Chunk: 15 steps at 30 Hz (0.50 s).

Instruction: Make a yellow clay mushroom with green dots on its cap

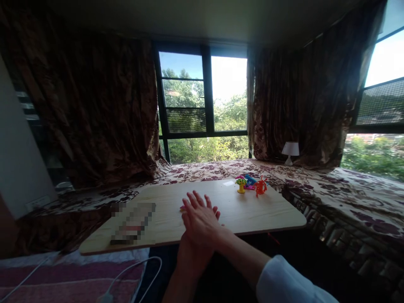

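Note:
My right hand [202, 221] lies flat across my left hand [190, 246], palm toward palm, just above the near part of a pale wooden table [176, 193]. The right fingers are stretched out and slightly spread. Beneath it, most of the left hand is covered; its fingertips stick out on the right side, looking extended. Whether anything sits between the palms is hidden. A small yellow and pink piece [182, 208] shows on the table just left of the right fingers.
At the table's back right stand a yellow-green tree-like figure [240, 185], a blue piece [250, 181] and an orange many-armed figure [261, 186]. A pixelated flat object [134, 223] lies at left. A white lamp [290, 152] stands on the flowered sill; a cable [135, 265] loops front left.

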Tool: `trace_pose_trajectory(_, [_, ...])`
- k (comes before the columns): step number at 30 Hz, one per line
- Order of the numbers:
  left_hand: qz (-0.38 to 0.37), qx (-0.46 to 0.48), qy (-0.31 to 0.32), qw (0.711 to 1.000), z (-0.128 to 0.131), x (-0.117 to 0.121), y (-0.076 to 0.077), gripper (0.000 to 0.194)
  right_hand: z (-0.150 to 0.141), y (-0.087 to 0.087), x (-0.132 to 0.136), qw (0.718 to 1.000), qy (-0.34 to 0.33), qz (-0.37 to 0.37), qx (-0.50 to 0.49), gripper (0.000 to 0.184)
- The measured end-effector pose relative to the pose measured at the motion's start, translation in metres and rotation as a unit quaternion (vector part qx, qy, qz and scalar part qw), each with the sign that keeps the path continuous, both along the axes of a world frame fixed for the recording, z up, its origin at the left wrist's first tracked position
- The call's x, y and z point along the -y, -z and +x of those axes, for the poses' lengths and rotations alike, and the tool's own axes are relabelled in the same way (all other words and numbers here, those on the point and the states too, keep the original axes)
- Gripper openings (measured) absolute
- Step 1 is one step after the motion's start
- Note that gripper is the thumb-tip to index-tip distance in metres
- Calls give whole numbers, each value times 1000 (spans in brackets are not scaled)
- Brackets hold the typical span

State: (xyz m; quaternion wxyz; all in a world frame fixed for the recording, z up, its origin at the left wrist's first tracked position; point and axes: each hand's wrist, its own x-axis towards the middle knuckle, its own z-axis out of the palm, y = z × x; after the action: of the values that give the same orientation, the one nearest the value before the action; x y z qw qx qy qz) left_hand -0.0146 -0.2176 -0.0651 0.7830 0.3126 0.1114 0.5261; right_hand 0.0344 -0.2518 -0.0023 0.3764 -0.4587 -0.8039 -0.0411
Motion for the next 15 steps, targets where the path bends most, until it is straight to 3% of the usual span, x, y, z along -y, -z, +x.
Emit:
trace_pose_trajectory(3, [-32, 39, 37, 998, 3, 10, -5, 39, 26, -2, -37, 999, 35, 1, 6, 42])
trace_pose_trajectory(6, [-97, 111, 52, 988, 1, 18, -10, 36, 54, 6, -48, 998, 46, -31, -12, 37])
trace_pose_trajectory(10, [-202, 116, 16, 972, -3, 19, -10, 29, 81, 16, -31, 994, -29, -89, -62, 30])
trace_pose_trajectory(15, [-144, 99, 33, 984, -5, 21, -14, 24, 83, 28, -5, 990, -110, -76, -53, 37])
